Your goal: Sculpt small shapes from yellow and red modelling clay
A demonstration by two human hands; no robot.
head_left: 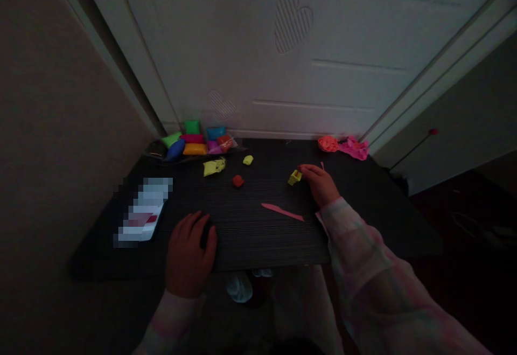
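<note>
My left hand (188, 255) lies on the front left of the dark table (242, 236), its thumb apart from the fingers, holding nothing. My right hand (321, 183) is closed in a pinch at the upper edge of a small yellow clay-like piece (294, 178). A reddish bit shows at the fingertips; whether it is separate is too small to tell. A pink plastic modelling knife (283, 212) rests in front of that hand. Farther left are a red clay lump (238, 181), a pale yellow lump (247, 160) and a crumpled yellow packet (214, 167).
Several coloured clay packets (195, 148) in clear plastic lie at the back left. A phone-like device (145, 209), blurred by pixels, is on the left. An orange bundle (328, 144) and a pink crumpled thing (354, 148) lie at the back right, against a white panel (242, 48).
</note>
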